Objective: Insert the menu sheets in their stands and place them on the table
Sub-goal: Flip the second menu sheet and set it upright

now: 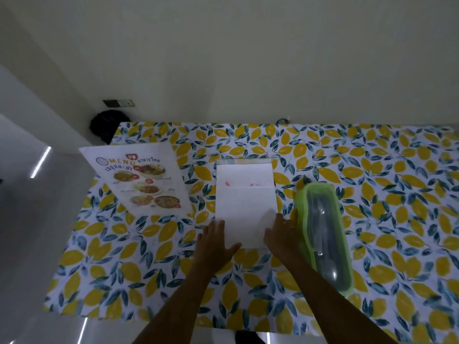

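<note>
A white menu sheet [244, 207] lies face down in the middle of the table, partly inside a clear flat stand [248, 162] whose far edge shows beyond the paper. My left hand [216, 240] rests flat on the sheet's near left corner. My right hand [280, 233] touches its near right edge, fingers spread. A second menu sheet [141, 180], printed with food pictures, lies face up at the table's left edge, overhanging it.
A green-rimmed box [323, 234] holding cutlery lies just right of my right hand. The table [397, 194] wears a lemon-print cloth. A dark bag [106, 127] sits past the far left corner against the wall.
</note>
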{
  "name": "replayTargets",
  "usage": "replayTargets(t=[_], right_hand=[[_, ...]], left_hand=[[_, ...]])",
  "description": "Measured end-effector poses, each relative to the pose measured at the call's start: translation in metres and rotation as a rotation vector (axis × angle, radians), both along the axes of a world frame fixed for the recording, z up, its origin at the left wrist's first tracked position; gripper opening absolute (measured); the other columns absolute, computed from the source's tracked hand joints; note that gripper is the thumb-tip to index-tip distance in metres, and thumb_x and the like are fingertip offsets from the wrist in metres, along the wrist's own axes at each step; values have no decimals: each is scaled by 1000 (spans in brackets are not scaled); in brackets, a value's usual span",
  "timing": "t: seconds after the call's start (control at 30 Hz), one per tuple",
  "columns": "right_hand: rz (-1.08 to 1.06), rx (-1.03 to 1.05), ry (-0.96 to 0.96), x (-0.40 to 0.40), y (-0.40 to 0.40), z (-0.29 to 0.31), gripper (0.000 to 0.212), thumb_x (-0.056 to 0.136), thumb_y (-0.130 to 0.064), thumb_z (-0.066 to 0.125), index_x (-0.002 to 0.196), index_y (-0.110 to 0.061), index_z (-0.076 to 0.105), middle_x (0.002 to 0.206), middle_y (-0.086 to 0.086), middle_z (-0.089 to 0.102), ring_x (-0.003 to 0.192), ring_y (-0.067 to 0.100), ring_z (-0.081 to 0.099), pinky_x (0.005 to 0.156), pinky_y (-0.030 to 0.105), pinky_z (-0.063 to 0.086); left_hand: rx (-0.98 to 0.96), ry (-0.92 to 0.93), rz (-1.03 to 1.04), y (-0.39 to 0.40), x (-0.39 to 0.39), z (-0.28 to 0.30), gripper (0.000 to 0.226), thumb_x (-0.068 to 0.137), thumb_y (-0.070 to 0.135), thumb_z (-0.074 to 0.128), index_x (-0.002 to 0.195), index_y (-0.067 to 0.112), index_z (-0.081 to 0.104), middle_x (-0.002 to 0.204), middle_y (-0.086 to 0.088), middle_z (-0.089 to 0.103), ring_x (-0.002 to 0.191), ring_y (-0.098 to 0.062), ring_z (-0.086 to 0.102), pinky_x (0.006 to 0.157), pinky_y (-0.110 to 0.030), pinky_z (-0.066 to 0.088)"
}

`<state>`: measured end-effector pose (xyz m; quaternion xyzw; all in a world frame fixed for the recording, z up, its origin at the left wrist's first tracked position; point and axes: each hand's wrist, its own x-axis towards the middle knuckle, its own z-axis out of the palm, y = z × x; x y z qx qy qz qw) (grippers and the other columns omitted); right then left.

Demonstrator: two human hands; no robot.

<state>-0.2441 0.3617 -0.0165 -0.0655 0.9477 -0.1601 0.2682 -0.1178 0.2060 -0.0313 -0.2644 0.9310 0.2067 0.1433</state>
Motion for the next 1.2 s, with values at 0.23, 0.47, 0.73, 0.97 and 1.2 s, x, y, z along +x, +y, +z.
replayTargets(t=[0.23, 0.47, 0.73, 0.97, 1.2], right_hand=[[-74, -138, 17, -1, 11, 6, 73, 70, -2, 55, 140, -19, 39, 148, 18, 35, 122, 39, 52, 92, 44, 52], [-46, -362, 137, 20, 51, 32, 54, 81, 10, 49, 125, -17, 63, 126, 8, 67, 116, 30, 61, 97, 37, 50], [-20, -558, 108, 85, 110, 66, 35, 89, 1, 59, 109, -21, 75, 104, 1, 75, 87, 16, 69, 69, 20, 53], [-56, -657, 108, 123, 136, 89, 28, 91, -4, 64, 110, -20, 75, 108, 4, 70, 82, 13, 64, 60, 9, 49], [42, -610, 247, 116, 135, 122, 20, 95, -28, 62, 111, -29, 73, 102, -6, 72, 81, -4, 65, 63, 14, 50]], left_hand=[[196, 216, 145, -6, 3, 13, 70, 87, 43, 65, 143, 14, 37, 140, -11, 49, 128, -30, 44, 106, -44, 37], [225, 368, 171, -17, 37, 39, 37, 98, 5, 38, 131, 16, 49, 114, -16, 67, 102, -34, 64, 81, -36, 49], [293, 488, 48, -13, 112, 69, 40, 90, 9, 62, 128, 23, 59, 128, -5, 64, 115, -20, 61, 94, -30, 49], [253, 597, -3, -3, 142, 92, 30, 90, 11, 66, 119, 17, 68, 122, -3, 68, 105, -16, 65, 84, -21, 48], [241, 675, -80, -9, 126, 121, 28, 96, 36, 58, 118, 24, 68, 115, 1, 70, 97, -12, 65, 77, -16, 46]])
